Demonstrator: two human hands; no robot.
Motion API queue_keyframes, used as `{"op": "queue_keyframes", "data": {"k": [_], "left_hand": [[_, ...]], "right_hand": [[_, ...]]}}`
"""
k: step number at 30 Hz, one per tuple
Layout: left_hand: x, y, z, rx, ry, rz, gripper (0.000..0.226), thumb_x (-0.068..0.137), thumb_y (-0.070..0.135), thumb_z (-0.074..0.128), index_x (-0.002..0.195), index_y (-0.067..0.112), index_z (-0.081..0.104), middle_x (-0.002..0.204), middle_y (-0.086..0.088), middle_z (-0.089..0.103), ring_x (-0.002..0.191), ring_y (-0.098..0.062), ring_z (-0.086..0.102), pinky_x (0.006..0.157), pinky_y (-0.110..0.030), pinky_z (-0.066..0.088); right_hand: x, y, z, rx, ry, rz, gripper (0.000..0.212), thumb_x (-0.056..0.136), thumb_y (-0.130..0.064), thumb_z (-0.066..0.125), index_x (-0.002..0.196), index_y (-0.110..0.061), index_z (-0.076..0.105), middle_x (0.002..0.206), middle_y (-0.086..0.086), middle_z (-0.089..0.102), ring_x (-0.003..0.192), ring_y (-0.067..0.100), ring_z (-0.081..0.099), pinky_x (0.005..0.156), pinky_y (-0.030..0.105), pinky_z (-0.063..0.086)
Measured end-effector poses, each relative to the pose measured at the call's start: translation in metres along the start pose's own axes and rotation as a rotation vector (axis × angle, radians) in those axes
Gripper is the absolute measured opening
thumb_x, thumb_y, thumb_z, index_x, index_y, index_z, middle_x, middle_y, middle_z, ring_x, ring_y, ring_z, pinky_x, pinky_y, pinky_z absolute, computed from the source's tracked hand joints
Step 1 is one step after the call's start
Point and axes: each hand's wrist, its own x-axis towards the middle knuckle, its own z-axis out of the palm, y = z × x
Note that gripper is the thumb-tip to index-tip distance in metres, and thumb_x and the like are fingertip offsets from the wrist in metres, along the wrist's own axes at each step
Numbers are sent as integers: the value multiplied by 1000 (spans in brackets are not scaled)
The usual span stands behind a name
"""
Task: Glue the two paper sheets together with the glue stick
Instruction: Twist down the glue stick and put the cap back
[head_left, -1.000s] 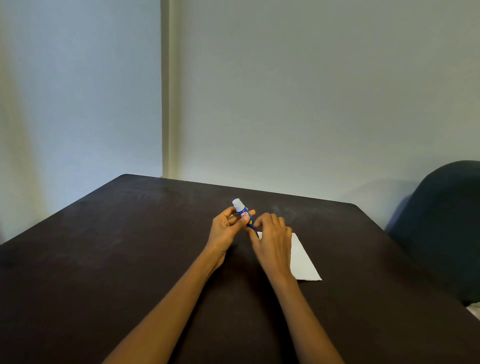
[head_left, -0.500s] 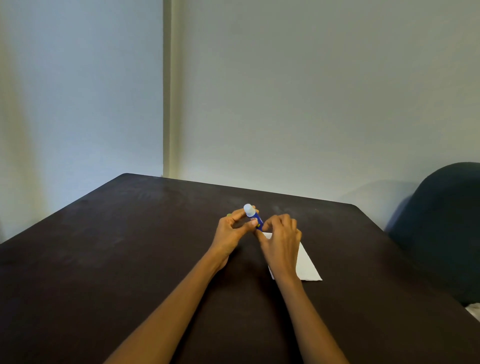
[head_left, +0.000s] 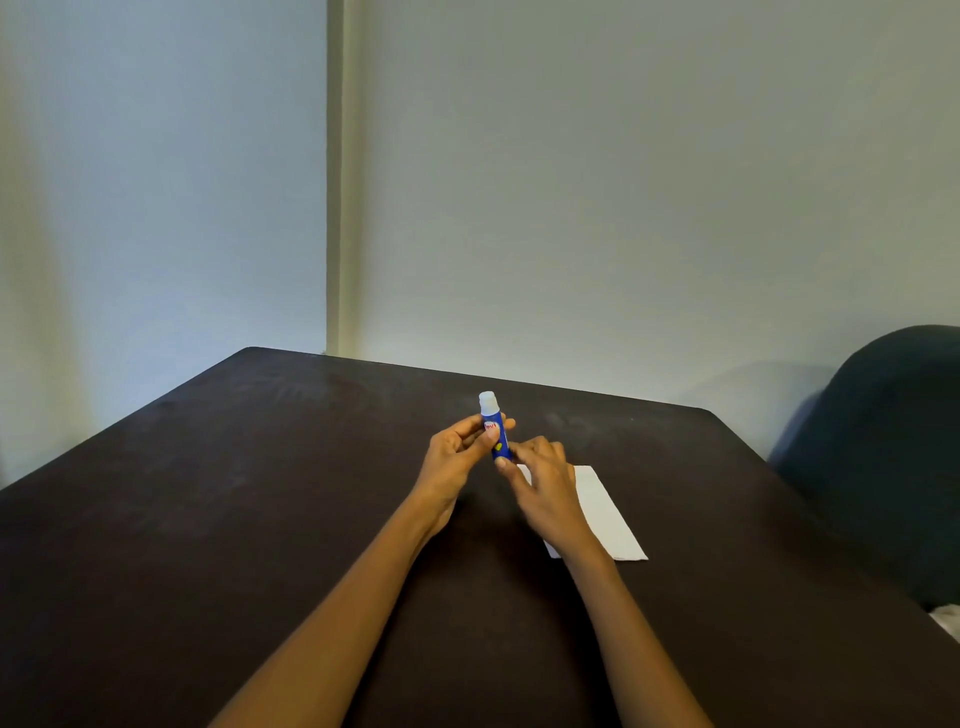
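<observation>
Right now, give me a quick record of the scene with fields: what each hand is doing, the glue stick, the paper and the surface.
left hand: grips the glue stick around its blue body
right hand: fingers pinch the stick's lower end
glue stick: blue, near upright, white cap on top, held above the table
paper: white, flat on the table, partly hidden under the right hand; cannot tell one sheet or two
table: dark, matte
glue applied: none visible
</observation>
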Motion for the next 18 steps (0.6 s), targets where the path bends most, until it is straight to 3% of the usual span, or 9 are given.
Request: {"op": "queue_keyframes", "data": {"k": [2, 5, 7, 9, 11, 14, 18], "left_hand": [[-1, -2, 2, 37, -18, 8, 24, 89, 17, 58, 113, 17, 62, 109, 2, 71, 105, -10, 65, 97, -24, 48], [-4, -3, 9, 72, -33, 25, 26, 88, 16, 60, 114, 16, 62, 109, 1, 71, 104, -10, 65, 87, -17, 51], [-4, -1, 8, 36, -9, 24, 23, 88, 16, 60, 111, 18, 63, 107, 0, 71, 102, -9, 66, 84, -16, 51], [-4, 2, 5, -1, 16, 14, 20, 89, 15, 58, 107, 20, 64, 105, 1, 71, 101, -10, 66, 91, -22, 51], [-3, 2, 3, 2, 21, 8, 19, 89, 15, 58, 106, 21, 64, 103, 2, 72, 104, -13, 65, 98, -27, 46], [-3, 1, 6, 23, 10, 8, 22, 89, 17, 58, 110, 20, 62, 103, 4, 71, 105, -13, 65, 99, -28, 45], [-4, 0, 7, 24, -17, 5, 23, 87, 20, 59, 110, 21, 62, 106, 2, 71, 101, -10, 66, 87, -21, 52]], "right_hand": [[0, 1, -3, -35, 90, 25, 22, 83, -42, 64, 97, -25, 67, 92, -9, 56, 92, 9, 44, 82, 35, 41], [-2, 3, -5, -200, 254, -7, 27, 75, -42, 73, 82, -21, 56, 83, -6, 57, 82, 12, 47, 73, 30, 34], [-2, 2, -4, -186, 211, -58, 28, 79, -45, 68, 91, -23, 57, 90, -9, 55, 86, 8, 43, 75, 27, 30], [-2, 1, -3, -63, 62, -90, 28, 88, -46, 57, 107, -26, 59, 99, -10, 53, 94, 6, 41, 80, 28, 34], [0, 1, -4, 50, -26, -66, 26, 93, -39, 50, 111, -23, 62, 101, -6, 55, 97, 10, 43, 84, 36, 41], [0, 2, -5, -58, 93, -31, 27, 87, -43, 59, 103, -22, 67, 98, -5, 61, 97, 10, 46, 83, 32, 36], [-1, 0, -7, -208, 223, -27, 32, 73, -51, 71, 86, -22, 65, 91, -7, 59, 89, 7, 43, 76, 26, 29]]}}
